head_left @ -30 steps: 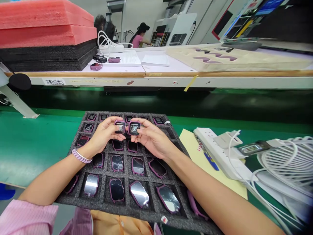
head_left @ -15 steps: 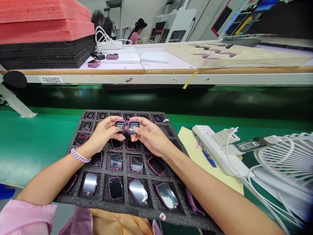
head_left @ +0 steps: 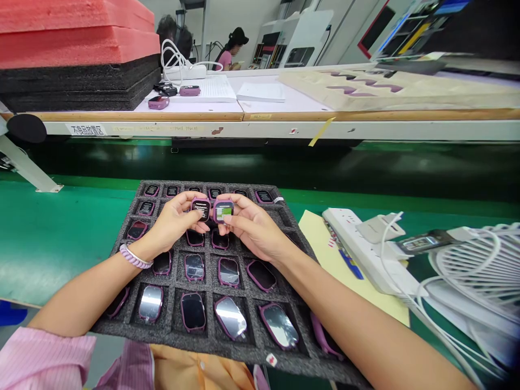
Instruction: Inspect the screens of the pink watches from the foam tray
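Two purple-cased smartwatch bodies are held side by side above the dark foam tray [head_left: 170, 331]. My left hand [head_left: 173, 222] is closed around the left smartwatch [head_left: 200, 208], whose dark screen shows white text. The right smartwatch [head_left: 223, 210] is gripped by my right hand [head_left: 254, 227], with the thumb on its lower screen; green and white areas are lit there. Beneath them, the tray's compartments hold several more watch bodies, among them a glossy one [head_left: 229, 318] near the front. Some in the far rows have text on their screens. My forearms hide parts of the tray.
On the right lie a white power strip [head_left: 365, 252], a white fan [head_left: 483, 265], cables, and yellow paper [head_left: 384, 303] with a blue pen [head_left: 350, 264]. A raised shelf [head_left: 260, 125] behind bears red foam [head_left: 77, 46], watches and a cream tray [head_left: 325, 89]. A person [head_left: 231, 51] sits beyond.
The right smartwatch's screen has switched from white text on dark to a display with green and white areas. Both hands keep their hold; the view has shifted slightly.
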A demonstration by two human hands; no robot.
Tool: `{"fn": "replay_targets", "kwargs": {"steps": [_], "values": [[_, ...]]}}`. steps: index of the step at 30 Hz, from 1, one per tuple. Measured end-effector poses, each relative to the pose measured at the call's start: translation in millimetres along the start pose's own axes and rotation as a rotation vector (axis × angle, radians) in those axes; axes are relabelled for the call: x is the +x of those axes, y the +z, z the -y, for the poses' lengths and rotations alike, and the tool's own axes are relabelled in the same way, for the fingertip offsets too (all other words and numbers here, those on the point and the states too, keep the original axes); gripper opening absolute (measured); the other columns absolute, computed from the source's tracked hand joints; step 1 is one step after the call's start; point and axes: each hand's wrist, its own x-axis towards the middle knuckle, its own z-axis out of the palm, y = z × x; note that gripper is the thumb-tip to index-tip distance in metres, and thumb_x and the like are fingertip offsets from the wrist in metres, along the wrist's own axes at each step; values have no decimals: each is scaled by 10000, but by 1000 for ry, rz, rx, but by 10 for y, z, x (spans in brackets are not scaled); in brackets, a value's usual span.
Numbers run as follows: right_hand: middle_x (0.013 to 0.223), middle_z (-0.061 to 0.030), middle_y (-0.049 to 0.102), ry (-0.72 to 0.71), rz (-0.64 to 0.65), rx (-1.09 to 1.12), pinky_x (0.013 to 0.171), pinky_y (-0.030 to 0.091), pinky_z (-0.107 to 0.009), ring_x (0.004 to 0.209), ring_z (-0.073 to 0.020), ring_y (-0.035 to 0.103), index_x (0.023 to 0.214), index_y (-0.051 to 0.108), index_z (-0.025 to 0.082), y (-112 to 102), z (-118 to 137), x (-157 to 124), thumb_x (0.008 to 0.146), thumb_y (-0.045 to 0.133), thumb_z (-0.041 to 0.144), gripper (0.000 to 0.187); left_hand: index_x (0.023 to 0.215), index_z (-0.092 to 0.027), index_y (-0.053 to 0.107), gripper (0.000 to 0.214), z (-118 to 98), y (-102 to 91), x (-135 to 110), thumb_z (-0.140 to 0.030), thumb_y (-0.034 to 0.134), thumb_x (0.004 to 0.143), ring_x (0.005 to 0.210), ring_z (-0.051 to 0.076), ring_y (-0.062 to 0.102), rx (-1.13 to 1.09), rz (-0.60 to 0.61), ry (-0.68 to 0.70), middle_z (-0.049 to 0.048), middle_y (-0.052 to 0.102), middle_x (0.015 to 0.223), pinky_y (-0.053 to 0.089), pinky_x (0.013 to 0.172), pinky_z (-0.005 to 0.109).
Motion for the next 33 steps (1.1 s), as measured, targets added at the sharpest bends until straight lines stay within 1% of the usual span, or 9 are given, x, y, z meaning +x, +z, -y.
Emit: {"fn": "replay_targets", "kwargs": {"steps": [5,9,15,17,19,23,25,29,33], "values": [[955,-24,649,-2,8,5,650,498,-328,672,-168,606,1168,586,209,-4,2,-3,792,801,299,442,1117,-164,564,380,-14,-5,1,-196,696,762,599,108,694,-9,2,-1,23,681,946,602,607,224],[915,-7,641,-7,10,18,650,492,-303,673,-159,613,1165,589,207,-7,7,-8,781,789,263,436,1112,-163,568,391,-34,-7,-6,-177,647,729,627,122,707,-39,18,-5,11,673,919,604,628,230],[962,-11,631,-27,18,12,666,505,-295,693,-154,599,1192,572,214,-11,0,6,750,813,215,503,1149,-170,557,497,-8,5,-3,-100,636,663,669,125,726,-39,23,24,35,669,1057,616,677,238],[965,-7,632,-36,8,22,652,500,-278,677,-141,584,1181,576,217,-11,-11,18,742,830,201,507,1153,-170,552,488,1,7,4,-96,654,682,677,130,731,-37,27,28,39,676,1058,621,685,239],[916,3,627,-31,-10,38,620,485,-260,646,-130,569,1155,592,213,-9,-21,27,763,841,231,465,1142,-166,558,411,1,6,10,-154,674,747,669,140,734,-44,26,6,36,687,1005,627,680,245],[887,-8,630,19,-42,110,575,473,-261,599,-129,557,1098,626,194,-6,-29,36,823,831,396,398,1114,-154,584,283,-19,3,14,-300,600,872,652,175,739,-89,30,-57,38,694,907,640,657,279],[897,-15,634,27,-56,125,569,473,-261,602,-132,557,1086,637,188,-3,-29,35,808,847,411,414,1104,-153,593,272,-31,4,11,-276,591,861,657,182,743,-104,36,-63,37,696,925,645,664,291],[880,-10,637,13,-71,102,566,461,-240,614,-126,549,1077,640,184,-5,-39,29,761,896,344,436,1096,-155,603,294,-42,14,-3,-206,610,807,650,174,742,-97,38,-57,22,690,915,647,672,276],[820,3,626,0,-63,87,561,440,-225,591,-116,533,1081,630,178,-24,-70,26,777,894,334,432,1093,-155,608,317,-52,26,-17,-177,611,777,644,173,742,-92,41,-60,23,692,909,649,667,269]]}}
